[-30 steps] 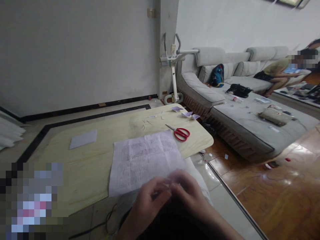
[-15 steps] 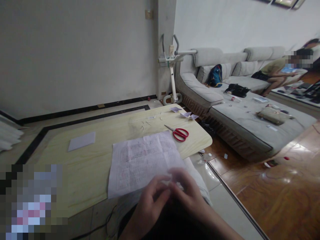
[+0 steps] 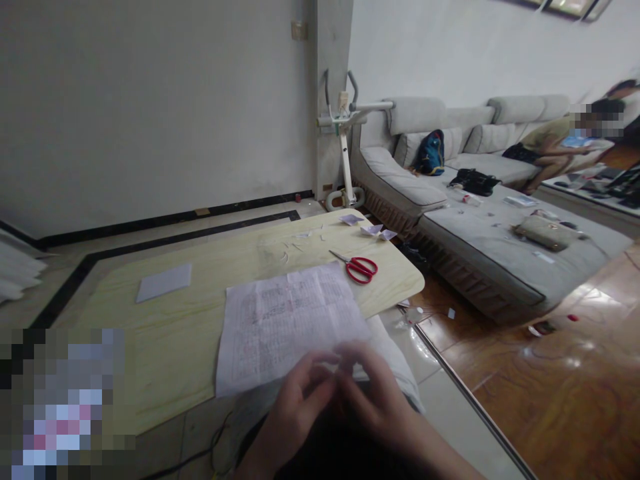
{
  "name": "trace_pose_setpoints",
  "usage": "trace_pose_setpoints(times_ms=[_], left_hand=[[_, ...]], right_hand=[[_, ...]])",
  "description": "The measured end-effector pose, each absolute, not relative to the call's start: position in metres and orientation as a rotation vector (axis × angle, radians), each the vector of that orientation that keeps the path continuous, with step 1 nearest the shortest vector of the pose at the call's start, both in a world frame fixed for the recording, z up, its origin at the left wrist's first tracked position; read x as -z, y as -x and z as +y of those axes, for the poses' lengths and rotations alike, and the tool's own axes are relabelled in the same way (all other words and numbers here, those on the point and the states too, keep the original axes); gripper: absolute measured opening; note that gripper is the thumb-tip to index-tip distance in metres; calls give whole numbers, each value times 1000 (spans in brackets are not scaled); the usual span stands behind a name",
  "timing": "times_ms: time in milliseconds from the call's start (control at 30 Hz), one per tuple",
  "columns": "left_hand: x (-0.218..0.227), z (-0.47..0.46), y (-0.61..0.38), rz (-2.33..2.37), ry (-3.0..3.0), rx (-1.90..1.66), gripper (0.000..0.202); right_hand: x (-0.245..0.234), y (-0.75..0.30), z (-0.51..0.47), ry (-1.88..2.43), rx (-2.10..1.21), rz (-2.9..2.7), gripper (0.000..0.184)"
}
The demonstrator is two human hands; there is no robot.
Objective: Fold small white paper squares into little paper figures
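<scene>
The left hand (image 3: pixel 303 393) and the right hand (image 3: pixel 377 393) are close together at the near side of the bench (image 3: pixel 170 353), with fingers bent toward each other; I cannot tell if they grasp something small between the fingertips. Just beyond them, the printed sheet (image 3: pixel 290 320) lies spread at the near edge. Red-handled scissors (image 3: pixel 361 269) rest near its far right corner, and small folded papers (image 3: pixel 371 231) stand farther at the right.

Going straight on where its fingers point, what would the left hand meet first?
The left hand would probably meet the right hand first; blur and unclear depth hide any gap between them.
</scene>
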State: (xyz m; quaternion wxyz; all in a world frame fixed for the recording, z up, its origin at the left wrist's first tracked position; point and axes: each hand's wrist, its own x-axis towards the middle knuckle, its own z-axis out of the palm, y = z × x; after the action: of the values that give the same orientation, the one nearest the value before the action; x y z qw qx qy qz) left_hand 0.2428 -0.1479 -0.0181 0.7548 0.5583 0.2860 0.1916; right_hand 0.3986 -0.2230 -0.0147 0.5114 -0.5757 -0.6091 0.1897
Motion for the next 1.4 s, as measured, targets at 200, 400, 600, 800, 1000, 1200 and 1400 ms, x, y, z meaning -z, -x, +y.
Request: trace_pose_setpoints(times_ms=[200, 400, 600, 800, 1000, 1200, 1400], left_hand=[[24, -152, -247, 715, -1451, -546, 21], [49, -158, -260, 897, -2096, -1016, 23], [56, -157, -266, 922, -2320, -1288, 25], [53, -147, -260, 954, -2374, -915, 27], [48, -152, -259, 900, -2206, -924, 30], [45, -151, -258, 924, -2058, -996, 26], [33, -160, -263, 973, -1805, -1051, 23]], right_hand=[[13, -398, -222, 1402, -265, -1506, 33], [22, -393, -213, 1543, -100, -1437, 24], [22, -390, -204, 1573, -165, -1298, 14], [30, -397, -205, 1473, -255, -1435, 12], [29, -398, -206, 1466, -235, -1420, 13], [31, -396, -199, 1510, -379, -1379, 12], [22, -398, -201, 1400, -253, -1403, 15]])
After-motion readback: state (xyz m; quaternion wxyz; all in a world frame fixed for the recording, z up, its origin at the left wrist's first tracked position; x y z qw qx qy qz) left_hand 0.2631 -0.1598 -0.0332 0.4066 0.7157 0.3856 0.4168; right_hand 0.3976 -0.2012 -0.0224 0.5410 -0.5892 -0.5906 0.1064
